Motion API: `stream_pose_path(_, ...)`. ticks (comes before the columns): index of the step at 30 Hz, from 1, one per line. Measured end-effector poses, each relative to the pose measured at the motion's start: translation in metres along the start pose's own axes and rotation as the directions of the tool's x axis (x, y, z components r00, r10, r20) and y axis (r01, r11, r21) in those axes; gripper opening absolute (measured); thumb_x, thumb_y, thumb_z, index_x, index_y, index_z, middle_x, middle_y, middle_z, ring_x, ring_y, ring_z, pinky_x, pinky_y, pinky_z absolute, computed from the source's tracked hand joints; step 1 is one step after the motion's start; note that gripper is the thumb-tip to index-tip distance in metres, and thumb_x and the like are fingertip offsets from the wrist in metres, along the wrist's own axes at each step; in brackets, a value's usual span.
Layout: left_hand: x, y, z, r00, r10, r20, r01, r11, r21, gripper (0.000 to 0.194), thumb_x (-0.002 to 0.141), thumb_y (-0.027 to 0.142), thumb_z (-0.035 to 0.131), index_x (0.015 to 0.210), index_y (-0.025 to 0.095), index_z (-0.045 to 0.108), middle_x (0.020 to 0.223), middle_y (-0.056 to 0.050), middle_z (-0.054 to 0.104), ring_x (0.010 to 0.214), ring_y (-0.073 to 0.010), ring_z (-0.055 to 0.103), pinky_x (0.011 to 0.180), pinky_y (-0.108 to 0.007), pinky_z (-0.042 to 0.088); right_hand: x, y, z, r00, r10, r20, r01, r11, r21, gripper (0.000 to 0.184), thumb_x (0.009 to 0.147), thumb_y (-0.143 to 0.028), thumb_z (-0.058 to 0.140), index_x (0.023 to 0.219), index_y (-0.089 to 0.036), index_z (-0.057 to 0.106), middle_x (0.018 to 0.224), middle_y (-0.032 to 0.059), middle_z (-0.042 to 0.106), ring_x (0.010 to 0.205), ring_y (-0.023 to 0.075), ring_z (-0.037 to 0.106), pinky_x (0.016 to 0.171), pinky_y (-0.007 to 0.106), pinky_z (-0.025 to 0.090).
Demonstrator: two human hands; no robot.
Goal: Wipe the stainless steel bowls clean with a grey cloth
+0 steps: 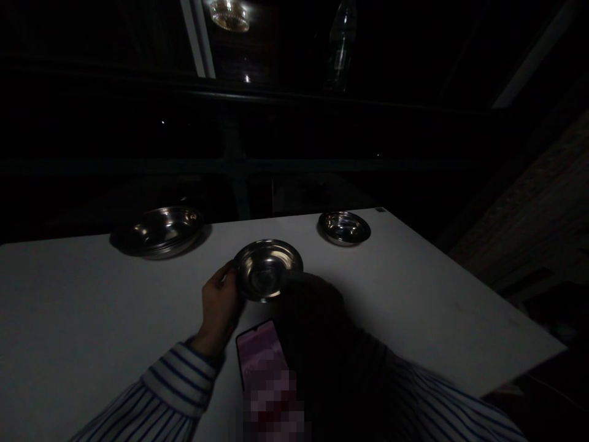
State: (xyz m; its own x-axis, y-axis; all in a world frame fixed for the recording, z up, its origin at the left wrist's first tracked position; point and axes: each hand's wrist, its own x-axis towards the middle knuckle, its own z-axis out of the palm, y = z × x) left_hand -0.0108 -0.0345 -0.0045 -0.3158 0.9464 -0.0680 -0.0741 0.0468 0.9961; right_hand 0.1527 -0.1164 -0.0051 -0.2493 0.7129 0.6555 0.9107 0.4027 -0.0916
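A shiny metal bowl point(265, 279) is in the middle, over the white table. My left hand point(222, 301) grips its left rim, the thumb at the edge and the fingers curled beneath. At the bowl's right side is my right hand point(315, 307), so dark that its fingers do not show; it overlaps the lower right rim. Below the bowl, between my striped sleeves, lies a phone point(262, 350) with a lit pink screen, partly blurred out.
Several nested larger metal bowls point(161, 233) stand at the table's back left. A smaller metal bowl point(344, 227) sits near the back right corner. Behind the white table point(427, 313), a clear plastic bottle point(341, 49) stands on a dark ledge. The room is very dim.
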Motion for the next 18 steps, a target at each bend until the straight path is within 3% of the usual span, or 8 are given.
stream_pose_path(5, -0.002, 0.002, -0.001, 1.0, -0.013, 0.023, 0.013, 1.0, -0.002, 0.044, 0.065, 0.031, 0.058, 0.105, 0.012, 0.062, 0.085, -0.009, 0.069, 0.068, -0.0172, 0.062, 0.063, -0.029, 0.049, 0.008, -0.007, -0.003, 0.996, -0.035, 0.079, 0.03, 0.997, 0.067, 0.028, 0.082, -0.022, 0.045, 0.108, -0.018, 0.057, 0.109, 0.0074, 0.059, 0.1, 0.0213, 0.052, 0.085, 0.037, 0.043)
stream_pose_path(10, -0.001, 0.001, -0.001, 0.999, 0.036, 0.027, -0.037, 0.998, 0.053, 0.043, 0.067, 0.03, 0.055, 0.105, 0.012, 0.062, 0.091, -0.01, 0.068, 0.076, -0.0193, 0.062, 0.067, -0.03, 0.049, 0.011, -0.002, -0.003, 0.983, 0.017, 0.185, -0.022, 0.999, 0.024, 0.023, 0.081, -0.027, 0.051, 0.099, -0.019, 0.061, 0.101, 0.0086, 0.062, 0.09, 0.02, 0.055, 0.079, 0.036, 0.044)
stream_pose_path(15, -0.001, -0.002, -0.001, 0.999, 0.034, 0.035, -0.035, 0.999, 0.029, 0.042, 0.068, 0.03, 0.055, 0.105, 0.011, 0.062, 0.091, -0.01, 0.068, 0.077, -0.02, 0.063, 0.068, -0.031, 0.049, 0.007, -0.007, -0.001, 0.999, 0.013, 0.047, -0.016, 0.998, 0.064, 0.027, 0.084, -0.021, 0.043, 0.107, -0.018, 0.058, 0.106, 0.0077, 0.061, 0.098, 0.0198, 0.052, 0.082, 0.035, 0.043)
stream_pose_path(18, -0.001, -0.001, -0.001, 0.996, 0.069, 0.056, -0.07, 0.997, 0.025, 0.039, 0.069, 0.03, 0.054, 0.103, 0.012, 0.063, 0.094, -0.01, 0.068, 0.081, -0.0196, 0.062, 0.071, -0.031, 0.048, 0.011, 0.004, -0.006, 0.99, -0.071, 0.124, 0.064, 0.996, 0.059, 0.023, 0.085, -0.021, 0.043, 0.098, -0.018, 0.061, 0.102, 0.0072, 0.063, 0.094, 0.02, 0.055, 0.08, 0.036, 0.043)
